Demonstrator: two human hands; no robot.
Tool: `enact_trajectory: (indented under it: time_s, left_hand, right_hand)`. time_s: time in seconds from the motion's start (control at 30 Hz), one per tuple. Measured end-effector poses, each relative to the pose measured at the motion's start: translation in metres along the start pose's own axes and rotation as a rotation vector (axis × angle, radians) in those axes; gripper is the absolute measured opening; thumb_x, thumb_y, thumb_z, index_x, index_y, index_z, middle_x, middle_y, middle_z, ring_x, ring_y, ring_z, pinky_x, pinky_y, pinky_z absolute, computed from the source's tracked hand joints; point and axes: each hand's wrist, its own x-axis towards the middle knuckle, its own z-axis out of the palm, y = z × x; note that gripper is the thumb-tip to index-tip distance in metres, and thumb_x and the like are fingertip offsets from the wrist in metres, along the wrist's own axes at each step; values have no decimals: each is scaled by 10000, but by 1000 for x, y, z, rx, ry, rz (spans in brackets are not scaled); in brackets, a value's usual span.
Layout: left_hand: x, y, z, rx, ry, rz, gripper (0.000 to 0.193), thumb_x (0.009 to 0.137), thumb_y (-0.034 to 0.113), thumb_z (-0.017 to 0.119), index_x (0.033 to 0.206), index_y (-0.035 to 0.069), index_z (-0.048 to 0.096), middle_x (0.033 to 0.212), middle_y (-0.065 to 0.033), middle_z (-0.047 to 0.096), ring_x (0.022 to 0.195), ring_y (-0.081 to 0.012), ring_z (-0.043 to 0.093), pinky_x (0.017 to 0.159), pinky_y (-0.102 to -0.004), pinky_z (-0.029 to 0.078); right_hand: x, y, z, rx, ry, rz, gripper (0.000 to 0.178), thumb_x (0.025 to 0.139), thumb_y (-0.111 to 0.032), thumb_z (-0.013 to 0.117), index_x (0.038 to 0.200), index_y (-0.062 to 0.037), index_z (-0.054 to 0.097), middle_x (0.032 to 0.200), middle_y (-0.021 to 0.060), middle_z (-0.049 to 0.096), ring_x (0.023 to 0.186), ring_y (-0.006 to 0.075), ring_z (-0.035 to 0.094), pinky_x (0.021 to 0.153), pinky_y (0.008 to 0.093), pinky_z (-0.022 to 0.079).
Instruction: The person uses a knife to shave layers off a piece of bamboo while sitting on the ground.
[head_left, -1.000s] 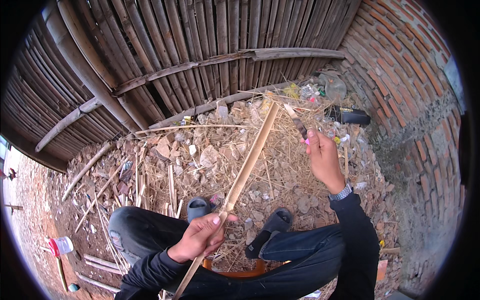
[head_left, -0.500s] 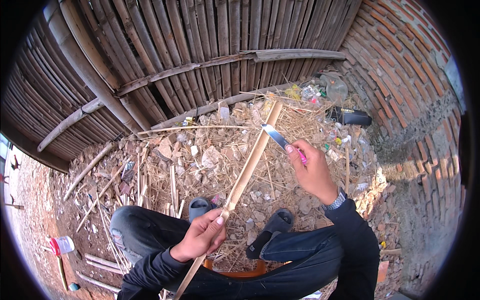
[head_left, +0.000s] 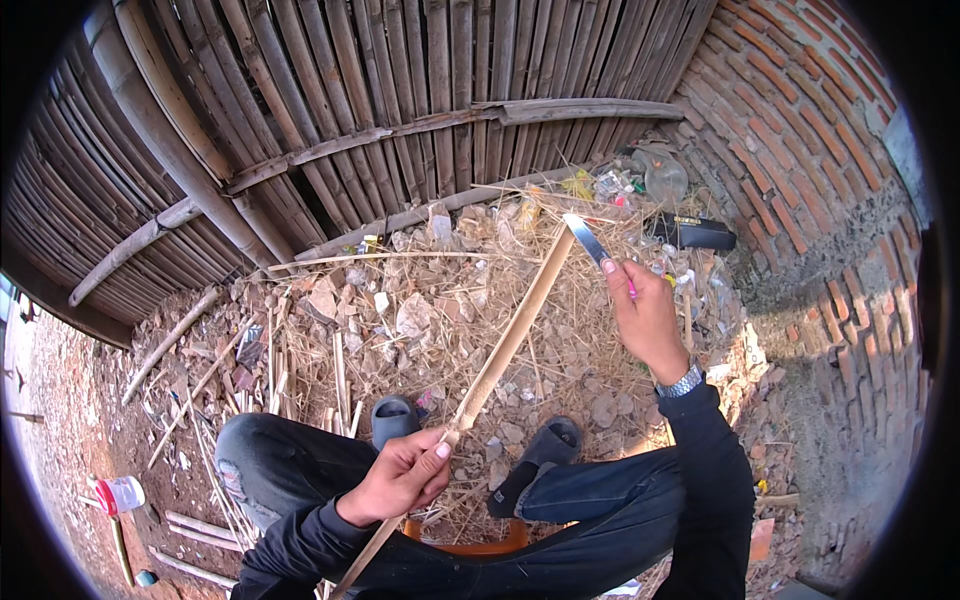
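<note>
My left hand [head_left: 405, 476] is closed round a long split bamboo strip [head_left: 515, 335], near a notch or node in it. The strip slants from my lap up and away to the right, its pale inner face showing. In my right hand [head_left: 645, 315] is a knife [head_left: 588, 242] with a shiny blade and a pink handle, mostly hidden by the fingers. The blade lies across the far end of the strip and seems to touch it there.
Rubble, straw and litter cover the ground. A bamboo wall [head_left: 400, 80] stands ahead, a brick wall [head_left: 830, 150] to the right. Bamboo sticks [head_left: 205, 530] and a red-lidded clear container [head_left: 120, 494] lie at left; a black box [head_left: 692, 232] lies far right.
My right hand and the knife have moved away and to the right, sliding along the strip to its far end. The strip has tilted slightly to the right; my left hand keeps its hold.
</note>
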Motion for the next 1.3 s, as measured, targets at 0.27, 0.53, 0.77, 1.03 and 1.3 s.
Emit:
enact_trajectory:
  time_s: [0.27, 0.53, 0.77, 1.03, 1.3]
  left_hand:
    - [-3, 11, -1, -168, 9, -90, 262, 1147, 207, 401, 1241, 10, 547, 564, 33, 386, 413, -52, 350, 396, -230, 306]
    - [-1, 16, -5, -136, 52, -87, 412, 1151, 229, 379, 1484, 16, 494, 581, 27, 321, 415, -71, 306, 401, -243, 269]
    - [-2, 11, -6, -99, 30, -62, 429, 1150, 250, 382, 1504, 26, 474, 587, 27, 323, 415, -71, 306, 398, -247, 272]
    - [0, 24, -3, -230, 119, -85, 249, 1150, 234, 396, 1062, 42, 530, 599, 16, 381, 420, -71, 353, 396, -242, 296]
    - [3, 14, -10, -202, 114, -70, 251, 1148, 245, 404, 1032, 51, 513, 625, 11, 405, 429, -73, 372, 404, -233, 313]
  right_hand:
    - [-5, -17, 8, -46, -42, 31, 431, 1078, -290, 565, 769, 11, 560, 546, 184, 505, 450, 323, 480, 487, 448, 356]
    - [-31, -50, 15, 9, -311, -33, 443, 1077, -312, 561, 764, 0, 567, 541, 171, 467, 467, 309, 437, 494, 449, 347]
    - [-3, -38, 11, -22, -81, -13, 463, 1086, -317, 544, 747, -2, 550, 523, 196, 489, 445, 384, 496, 467, 451, 371]
    - [-55, -68, 39, 59, -351, -102, 421, 1075, -286, 555, 746, -24, 556, 493, 188, 492, 439, 397, 537, 452, 483, 401]
    - [-75, -90, 43, 143, -548, -119, 402, 1074, -269, 567, 758, -21, 556, 538, 196, 489, 477, 405, 535, 477, 465, 379]
